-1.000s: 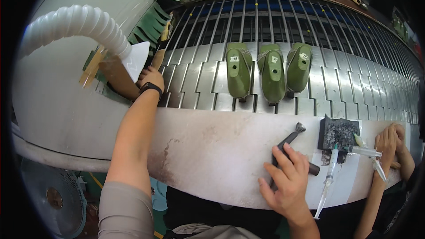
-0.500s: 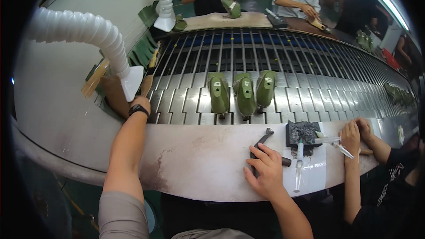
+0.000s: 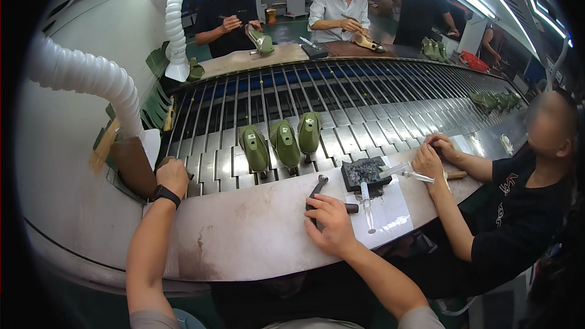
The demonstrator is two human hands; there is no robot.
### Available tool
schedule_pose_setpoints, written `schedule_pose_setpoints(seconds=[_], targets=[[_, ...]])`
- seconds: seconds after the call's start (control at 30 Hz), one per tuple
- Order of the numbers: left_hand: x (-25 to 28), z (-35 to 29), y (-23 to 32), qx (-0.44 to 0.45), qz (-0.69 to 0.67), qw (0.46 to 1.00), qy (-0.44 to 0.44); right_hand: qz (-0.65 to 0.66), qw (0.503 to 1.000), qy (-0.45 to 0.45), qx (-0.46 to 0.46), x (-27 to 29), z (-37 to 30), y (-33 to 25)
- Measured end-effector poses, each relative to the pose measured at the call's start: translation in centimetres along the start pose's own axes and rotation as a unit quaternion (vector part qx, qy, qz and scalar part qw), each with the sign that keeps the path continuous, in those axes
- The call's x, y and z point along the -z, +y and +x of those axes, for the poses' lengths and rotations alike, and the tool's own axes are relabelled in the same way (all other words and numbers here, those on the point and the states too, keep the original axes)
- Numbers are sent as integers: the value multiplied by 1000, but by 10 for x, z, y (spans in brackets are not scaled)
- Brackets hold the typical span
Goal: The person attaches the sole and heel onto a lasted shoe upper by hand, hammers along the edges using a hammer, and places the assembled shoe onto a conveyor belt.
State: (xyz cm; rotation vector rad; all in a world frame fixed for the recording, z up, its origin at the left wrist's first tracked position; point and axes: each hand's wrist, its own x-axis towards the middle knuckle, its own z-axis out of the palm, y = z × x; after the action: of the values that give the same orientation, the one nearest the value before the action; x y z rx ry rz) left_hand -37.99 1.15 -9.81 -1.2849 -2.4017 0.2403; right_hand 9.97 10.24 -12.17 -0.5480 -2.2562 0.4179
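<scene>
At the conveyor's left end, my left hand (image 3: 172, 178), with a dark watch on its wrist, is curled beside a brown flap (image 3: 132, 167). A dark bit of something shows by its fingers, which are mostly hidden. My right hand (image 3: 332, 224) rests with fingers spread over a dark metal hand tool (image 3: 317, 190) on the pale bench (image 3: 244, 234). The tool has a rounded metal end and a black stub at the side. Beyond the bench, three green shoe uppers on lasts (image 3: 284, 144) stand heel-up on the slatted metal conveyor (image 3: 210, 167).
A white hose (image 3: 91, 73) arches in from the left. Right of my hand lie a black block with grey crumbs (image 3: 362, 172) and syringes (image 3: 366, 201). A co-worker's hands (image 3: 428, 159) are close by. Two people work on shoes across the conveyor.
The view has swung up and rightward, so the bench and shoes sit further left. My left hand shows more fully beside the flap. My right hand stays on the tool.
</scene>
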Motion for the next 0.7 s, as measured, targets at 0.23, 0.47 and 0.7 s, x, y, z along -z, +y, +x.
schedule_pose_setpoints(seconds=[0.23,0.47,0.7], targets=[[131,-133,84,-129,-279,941,143,330,935,-24,-127,-34,12,-98],[145,-177,109,-251,-490,833,44,281,943,-109,-142,-72,15,-73],[50,-30,68,-41,-527,847,50,390,879,-73,-264,-73,16,-66]])
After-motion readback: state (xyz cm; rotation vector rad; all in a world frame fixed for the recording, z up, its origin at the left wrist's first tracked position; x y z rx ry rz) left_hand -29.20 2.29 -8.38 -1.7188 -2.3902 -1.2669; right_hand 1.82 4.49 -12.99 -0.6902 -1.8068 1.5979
